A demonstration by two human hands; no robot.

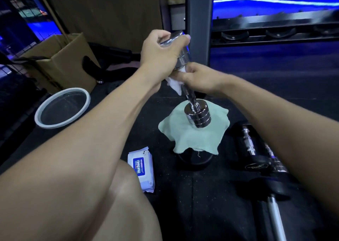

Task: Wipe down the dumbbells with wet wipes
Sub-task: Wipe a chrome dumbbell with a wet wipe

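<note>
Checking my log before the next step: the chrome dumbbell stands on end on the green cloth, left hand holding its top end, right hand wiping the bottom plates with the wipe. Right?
Not quite. In the head view the right hand presses the wipe on the handle just under the top plates of the dumbbell, not the bottom ones. The rest holds: left hand on top, green cloth beneath.

Left hand (161, 57) grips upright chrome dumbbell (190, 86); right hand (198, 79) holds white wipe (174, 84) around handle.

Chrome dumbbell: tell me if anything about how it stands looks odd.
The chrome dumbbell stands on end, tilted, its lower head on a green cloth draped over a dark round object, steadied only by the left hand.
</note>
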